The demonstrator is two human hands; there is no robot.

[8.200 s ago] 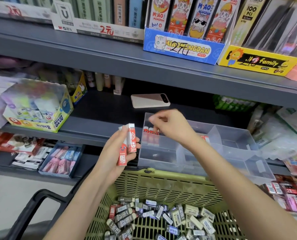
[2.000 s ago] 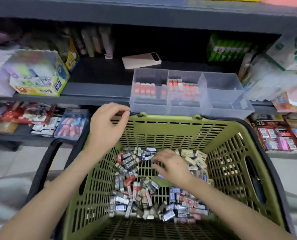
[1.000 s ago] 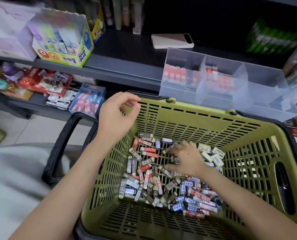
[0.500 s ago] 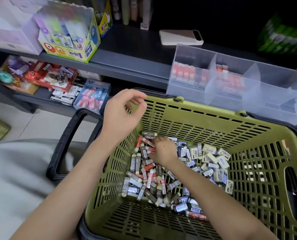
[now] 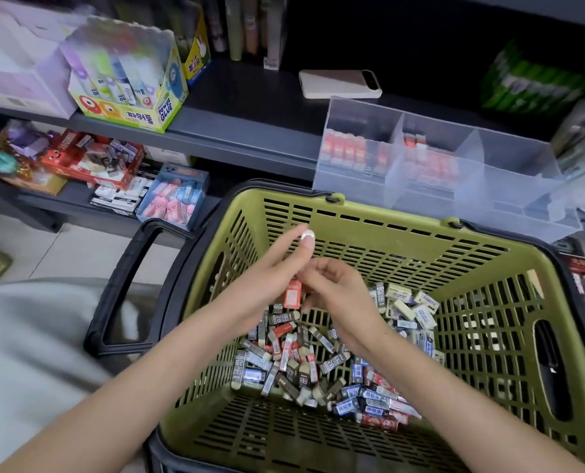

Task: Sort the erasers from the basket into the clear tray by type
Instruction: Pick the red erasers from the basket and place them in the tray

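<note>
Erasers [image 5: 321, 367] are heaped on the floor of the green basket [image 5: 403, 254], toward its middle and right side, with several sleeve types mixed together. Above that heap, still inside the basket, one red eraser [image 5: 292, 294] is lifted clear. It appears to be pinched at its upper end by the curled fingertips of the right hand [image 5: 342, 291], though blur at the contact leaves this uncertain. The left hand [image 5: 274, 281] is spread beside it, fingers nearly straight and thumb raised, laid against the eraser rather than closed round it.

The clear tray [image 5: 509, 186] stands on the shelf [image 5: 250, 138] just beyond the basket's far rim. Red erasers are seen in the two compartments toward the basket's left side; none can be made out in the others.

Several slips are likely from here. If the eraser is meant to be passed across, it could be let go before the open hand closes. It would then fall back into the heap, where other red sleeves lie and it would be hard to single out.

The two filled compartments both look red through the walls, so a wrong drop could be made if the sleeve print is not checked. The tray also sits close to the basket's rim, so it could be nudged along the shelf by a hurried reach.
</note>
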